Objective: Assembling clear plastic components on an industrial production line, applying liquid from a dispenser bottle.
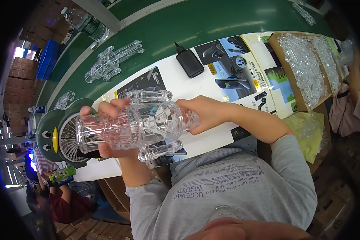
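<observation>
A transparent plastic rocket-shaped assembly [126,130] lies sideways in front of my chest, with tube-like side pieces along its body. My left hand [110,110] is wrapped round its narrower left part, fingers over the top and thumb beneath. At the wide right end, my right hand [208,114] closes its fingers on a small transparent end piece [192,120]. That piece meets the wide rim of the body; whether it is fixed there I cannot tell. A similar transparent assembly [113,62] lies on the green tabletop beyond my left hand.
Just left of the assembly is a penguin-faced fan [48,140]. A black pouch-like object [190,63] rests on printed white card sheets [164,72]. Transparent parts fill a cardboard box [278,50] at right. A water bottle [86,24] lies far left; people work nearby.
</observation>
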The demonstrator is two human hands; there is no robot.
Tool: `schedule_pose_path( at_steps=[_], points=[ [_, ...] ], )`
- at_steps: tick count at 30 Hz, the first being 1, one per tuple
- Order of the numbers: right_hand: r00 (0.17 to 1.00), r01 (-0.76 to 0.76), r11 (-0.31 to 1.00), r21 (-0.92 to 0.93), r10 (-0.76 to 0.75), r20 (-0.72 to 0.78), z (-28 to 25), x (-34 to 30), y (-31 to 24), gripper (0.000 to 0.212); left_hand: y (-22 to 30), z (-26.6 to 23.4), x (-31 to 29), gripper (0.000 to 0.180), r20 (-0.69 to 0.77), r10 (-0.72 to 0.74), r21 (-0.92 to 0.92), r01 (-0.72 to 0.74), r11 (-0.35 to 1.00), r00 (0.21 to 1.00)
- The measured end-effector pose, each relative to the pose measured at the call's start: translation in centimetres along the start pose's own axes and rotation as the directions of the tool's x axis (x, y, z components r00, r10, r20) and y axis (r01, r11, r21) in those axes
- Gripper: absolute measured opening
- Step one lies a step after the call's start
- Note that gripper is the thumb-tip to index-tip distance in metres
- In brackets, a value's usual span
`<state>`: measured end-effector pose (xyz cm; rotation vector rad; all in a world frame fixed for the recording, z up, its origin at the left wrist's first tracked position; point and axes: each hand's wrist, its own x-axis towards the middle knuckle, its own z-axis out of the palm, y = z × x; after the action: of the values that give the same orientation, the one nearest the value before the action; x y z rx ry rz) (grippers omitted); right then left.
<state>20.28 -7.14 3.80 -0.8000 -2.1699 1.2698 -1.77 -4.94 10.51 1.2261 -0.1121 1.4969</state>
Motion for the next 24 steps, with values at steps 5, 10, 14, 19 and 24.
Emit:
schedule_pose_path(
  at_steps=[5,10,14,19,24],
  points=[
    [0.981,-0.161,0.986,-0.034,0.156,-0.113,1.4,-0.2,-1.1,0.059,-0.3,1.9,-0.4,0.054,-0.271,0.063,0.158,-0.021,0.987,0.961],
    [0.999,-0.041,0.999,0.005,0.042,-0.027,0.2,-0.5,-1.7,0.050,0.1,3.5,-0.1,0.054,-0.123,0.113,0.115,-0.099,0.988,0.986],
    [0.997,-0.069,0.993,0.092,0.065,0.052,-0.1,-0.6,-1.9,0.047,0.1,3.0,-0.5,0.053,-0.126,0.079,0.104,-0.066,0.992,0.989],
    [0.987,-0.089,0.990,-0.108,0.073,-0.143,0.9,-0.6,-2.0,0.049,0.3,2.8,-0.7,0.053,-0.138,0.087,0.104,-0.073,0.992,0.987],
    [0.983,-0.039,0.994,-0.105,0.020,-0.183,-0.2,-0.4,-1.5,0.053,-0.5,2.0,0.3,0.060,-0.019,0.086,0.092,-0.084,0.992,0.996]
  ],
)
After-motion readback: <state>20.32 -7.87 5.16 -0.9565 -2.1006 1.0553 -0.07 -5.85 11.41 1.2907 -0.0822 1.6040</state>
